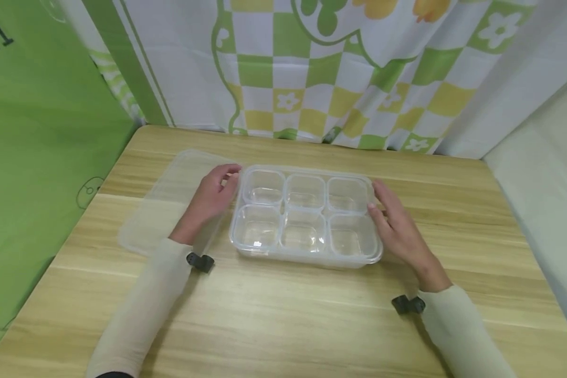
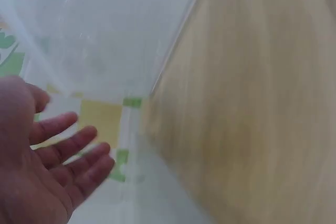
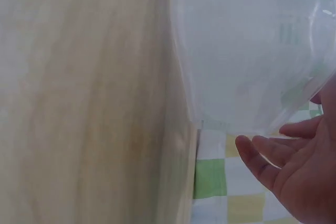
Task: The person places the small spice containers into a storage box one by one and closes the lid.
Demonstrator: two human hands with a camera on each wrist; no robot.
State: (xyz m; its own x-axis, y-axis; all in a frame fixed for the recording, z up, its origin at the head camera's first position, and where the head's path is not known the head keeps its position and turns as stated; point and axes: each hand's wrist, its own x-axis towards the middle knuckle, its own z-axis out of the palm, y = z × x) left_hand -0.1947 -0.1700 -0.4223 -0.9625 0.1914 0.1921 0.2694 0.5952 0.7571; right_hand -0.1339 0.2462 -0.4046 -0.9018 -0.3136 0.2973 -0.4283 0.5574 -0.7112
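A clear plastic food container (image 1: 307, 257) sits on the table, holding several small clear inner boxes (image 1: 304, 190) in two rows. At its left end is my left hand (image 1: 211, 191), fingers loosely bent and gripping nothing; in the left wrist view the hand (image 2: 58, 158) is apart from the container wall (image 2: 115, 24). My right hand (image 1: 399, 226) is at the opposite end with relaxed fingers. Its fingertips are right by the container's end (image 3: 241, 51) in the right wrist view; whether they touch I cannot tell. No food or other contents show inside the boxes.
A flat translucent lid (image 1: 153, 215) lies on the wooden table (image 1: 283, 325) left of the container, partly under my left forearm. Behind the table hangs a green, yellow and white checked curtain (image 1: 290, 71). Green cloth (image 1: 42, 157) covers the left side, and a pale surface stands at right.
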